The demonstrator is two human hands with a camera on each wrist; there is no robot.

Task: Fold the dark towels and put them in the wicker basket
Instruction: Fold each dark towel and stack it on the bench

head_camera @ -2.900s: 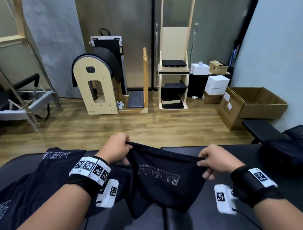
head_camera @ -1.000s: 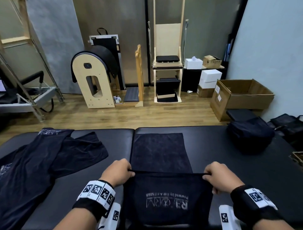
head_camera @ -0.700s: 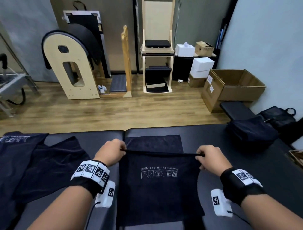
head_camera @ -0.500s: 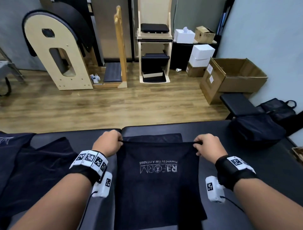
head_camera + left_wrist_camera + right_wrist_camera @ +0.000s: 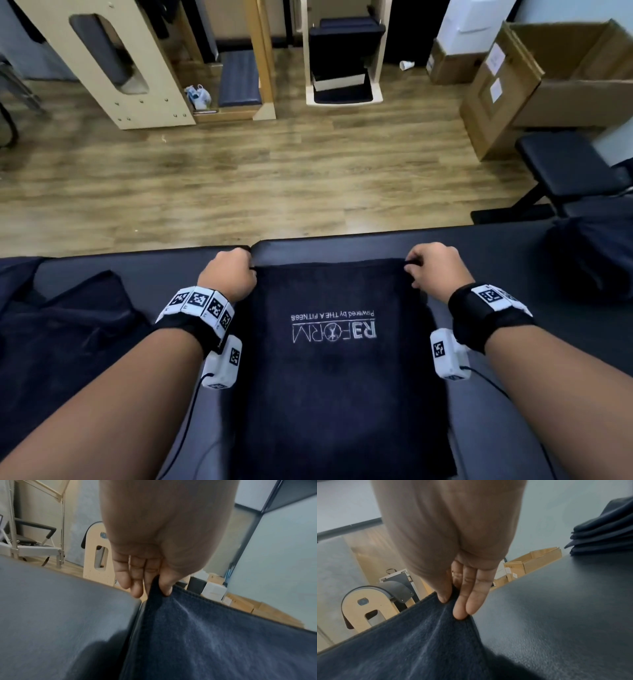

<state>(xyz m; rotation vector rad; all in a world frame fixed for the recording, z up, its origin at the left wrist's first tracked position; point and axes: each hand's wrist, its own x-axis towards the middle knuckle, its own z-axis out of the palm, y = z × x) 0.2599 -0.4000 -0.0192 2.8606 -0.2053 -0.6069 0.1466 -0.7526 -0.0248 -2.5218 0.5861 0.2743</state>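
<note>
A dark navy towel (image 5: 335, 377) with a white logo lies folded over itself on the black padded table (image 5: 496, 246). My left hand (image 5: 228, 274) pinches its far left corner (image 5: 155, 588) between thumb and fingers. My right hand (image 5: 432, 265) pinches the far right corner (image 5: 453, 595). Both corners sit near the table's far edge. The towel's surface fills the lower part of both wrist views (image 5: 214, 635) (image 5: 412, 639). The wicker basket is not in view.
More unfolded dark towels (image 5: 61, 329) lie heaped on the table's left. A stack of folded dark cloth (image 5: 602, 534) sits at the right (image 5: 596, 260). Beyond the table are the wooden floor (image 5: 239, 178), a cardboard box (image 5: 548, 75) and a black bench (image 5: 568, 168).
Both hands have carried the towel's near edge away from me, folding it over the lower layer until it lines up at the far edge. The head view has tilted downward.
</note>
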